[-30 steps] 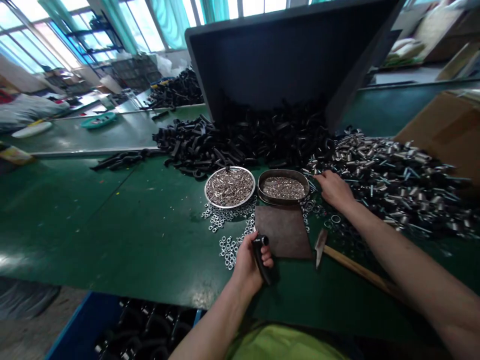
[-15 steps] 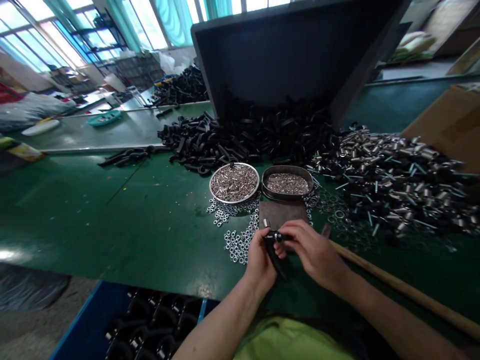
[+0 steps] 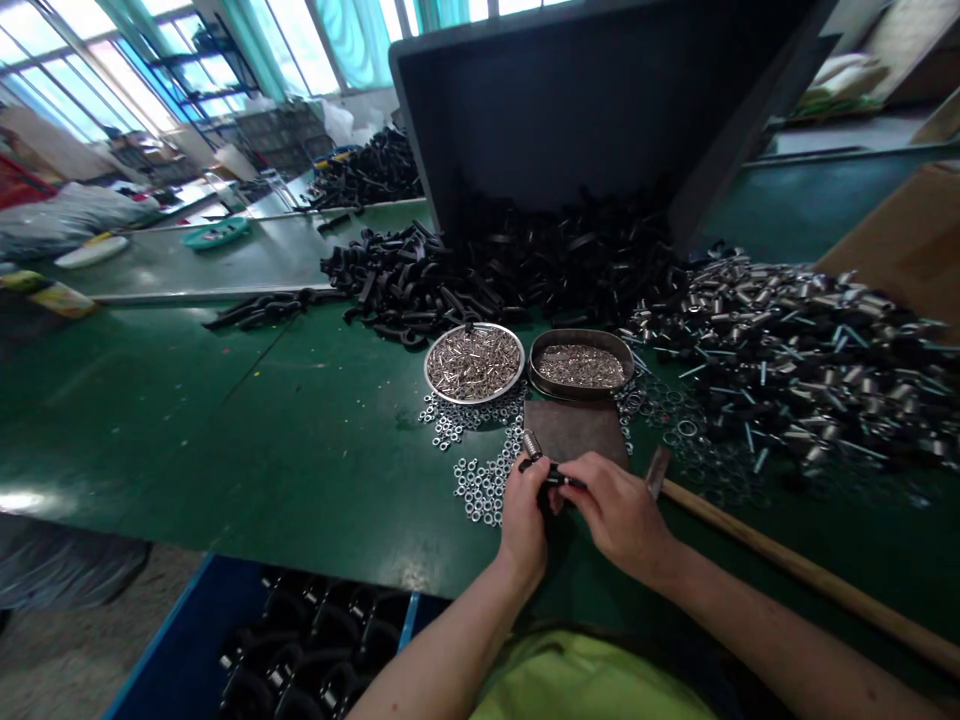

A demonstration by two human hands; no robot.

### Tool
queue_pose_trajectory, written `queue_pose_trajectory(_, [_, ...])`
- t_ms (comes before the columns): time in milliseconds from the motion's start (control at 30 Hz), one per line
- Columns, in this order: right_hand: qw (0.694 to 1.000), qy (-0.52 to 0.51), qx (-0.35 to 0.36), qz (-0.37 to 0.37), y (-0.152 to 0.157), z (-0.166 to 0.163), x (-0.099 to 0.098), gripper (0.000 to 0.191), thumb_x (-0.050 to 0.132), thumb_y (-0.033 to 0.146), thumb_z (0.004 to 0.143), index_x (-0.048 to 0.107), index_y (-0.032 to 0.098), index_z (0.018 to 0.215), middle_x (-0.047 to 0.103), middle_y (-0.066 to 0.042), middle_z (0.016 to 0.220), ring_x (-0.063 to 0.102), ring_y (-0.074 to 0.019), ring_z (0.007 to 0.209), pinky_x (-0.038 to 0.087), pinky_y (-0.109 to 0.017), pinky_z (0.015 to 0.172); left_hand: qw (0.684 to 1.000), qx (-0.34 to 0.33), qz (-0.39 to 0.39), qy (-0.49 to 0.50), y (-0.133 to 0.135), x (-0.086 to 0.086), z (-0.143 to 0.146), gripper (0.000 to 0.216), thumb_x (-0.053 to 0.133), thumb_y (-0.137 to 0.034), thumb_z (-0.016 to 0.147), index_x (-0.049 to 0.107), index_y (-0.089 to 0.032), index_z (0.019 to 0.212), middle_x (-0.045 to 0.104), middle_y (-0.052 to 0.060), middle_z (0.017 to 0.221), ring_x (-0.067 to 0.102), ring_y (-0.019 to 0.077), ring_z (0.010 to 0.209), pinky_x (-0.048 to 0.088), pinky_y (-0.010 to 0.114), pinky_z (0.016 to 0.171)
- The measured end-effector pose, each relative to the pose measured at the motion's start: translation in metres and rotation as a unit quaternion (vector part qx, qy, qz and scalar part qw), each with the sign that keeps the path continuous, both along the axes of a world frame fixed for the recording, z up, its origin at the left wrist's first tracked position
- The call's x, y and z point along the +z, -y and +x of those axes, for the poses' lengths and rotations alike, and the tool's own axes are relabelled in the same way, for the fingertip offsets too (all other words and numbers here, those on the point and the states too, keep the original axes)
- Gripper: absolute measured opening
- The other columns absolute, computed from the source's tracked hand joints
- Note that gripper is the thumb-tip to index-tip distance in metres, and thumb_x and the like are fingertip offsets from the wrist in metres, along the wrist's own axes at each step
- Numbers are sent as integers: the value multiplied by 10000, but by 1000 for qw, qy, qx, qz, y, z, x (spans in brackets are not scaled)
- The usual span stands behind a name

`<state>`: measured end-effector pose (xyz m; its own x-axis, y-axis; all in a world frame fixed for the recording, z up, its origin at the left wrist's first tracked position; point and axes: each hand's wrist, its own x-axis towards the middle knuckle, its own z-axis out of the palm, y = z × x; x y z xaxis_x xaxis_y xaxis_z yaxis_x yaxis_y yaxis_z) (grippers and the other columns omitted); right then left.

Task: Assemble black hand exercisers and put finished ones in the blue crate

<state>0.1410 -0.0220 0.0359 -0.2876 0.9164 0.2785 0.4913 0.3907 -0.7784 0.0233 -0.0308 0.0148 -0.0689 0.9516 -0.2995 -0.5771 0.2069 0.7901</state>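
Close above the bench's front edge, my left hand (image 3: 525, 510) is closed round a black lever part with a ribbed metal cylinder (image 3: 532, 444) sticking up from it. The fingertips of my right hand (image 3: 616, 505) pinch the black end of the same part (image 3: 571, 481). My fingers hide much of its body. Just beyond my hands lies a flat dark metal plate (image 3: 574, 428). Many loose nuts (image 3: 480, 492) are scattered by my left hand. A hammer with a wooden handle (image 3: 795, 570) lies to the right of my right hand.
Behind the plate stand a round dish (image 3: 429, 375) of small metal pins and a dark oval tin (image 3: 630, 372) of small parts. Black levers (image 3: 420, 280) spill from a large tipped bin (image 3: 555, 110). Assembled parts (image 3: 847, 370) are heaped right; a blue crate (image 3: 169, 635) stands below left.
The part has turned in my hands: its metal cylinder leans more, and the curved black handle that hung below my fingers is now out of sight. The view has shifted slightly.
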Motion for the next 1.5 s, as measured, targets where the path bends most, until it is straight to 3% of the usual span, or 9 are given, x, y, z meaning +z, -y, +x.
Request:
queue_pose_trajectory(167, [932,-132,17,-338,-1,0,7,360,290,512,912,457,219,1037,413,97,452,334,-98,294,272,-205,299,997,-41,37,-57,1,2,-2,214,564,-372,787,507,-168,754,441,-54,567,380,75,502,298,205,487])
queue_pose_trajectory(400, [1000,-6,11,15,5,1,4,173,490,324,851,544,229,985,647,-89,922,619,-227,875,493,-375,763,1000,9,-23,15,1,-1,0,264,569,-410,746,457,-181,676,405,-66,523,363,69,463,297,202,473])
queue_pose_trajectory(567, [965,-85,-1,-249,5,-3,8,305,292,460,927,489,235,987,475,63,490,456,-129,379,397,-247,403,998,0,28,-54,3,5,-4,207,570,-371,752,498,-177,742,452,-51,603,396,78,521,315,201,491])
queue_pose_trajectory(700, [994,-64,-10,-83,5,-6,10,254,512,441,833,540,233,976,646,-66,852,611,-198,774,493,-331,673,999,7,29,-28,0,5,-6,201,530,-368,784,485,-181,723,419,-55,568,366,79,499,306,204,480])
queue_pose_trajectory(867, [945,-135,16,-298,4,-6,7,350,320,515,904,492,224,994,481,57,501,444,-125,385,400,-255,396,998,-4,36,-59,0,7,-8,201,575,-371,760,514,-180,762,446,-47,612,384,83,525,309,203,490])
queue_pose_trajectory(1033, [966,-163,-24,-201,6,-7,11,280,575,442,784,527,238,969,602,-34,797,542,-131,570,427,-243,458,994,-12,51,-98,-1,7,-11,203,555,-388,783,517,-189,765,451,-43,622,386,98,543,331,215,531])
queue_pose_trajectory(1167, [830,-338,-1,-444,6,-13,11,275,445,497,854,453,249,973,349,97,490,275,-73,352,257,-163,307,967,-24,107,-231,-1,4,-15,188,561,-379,804,550,-192,793,513,-15,687,451,132,641,360,239,638])
queue_pose_trajectory(1300, [752,-437,-45,-492,5,-19,3,281,532,477,809,436,256,953,362,104,487,275,-60,348,229,-137,300,941,53,96,-321,0,5,-14,349,721,-321,685,541,-208,962,572,28,892,521,183,839,368,267,777])
queue_pose_trajectory(1500, [903,-176,15,-391,-23,-2,-6,382,392,590,854,475,219,822,431,83,440,382,-89,335,295,-199,334,945,-67,45,-317,-5,6,-23,493,809,-347,559,540,-205,946,581,12,775,511,171,689,347,262,648])
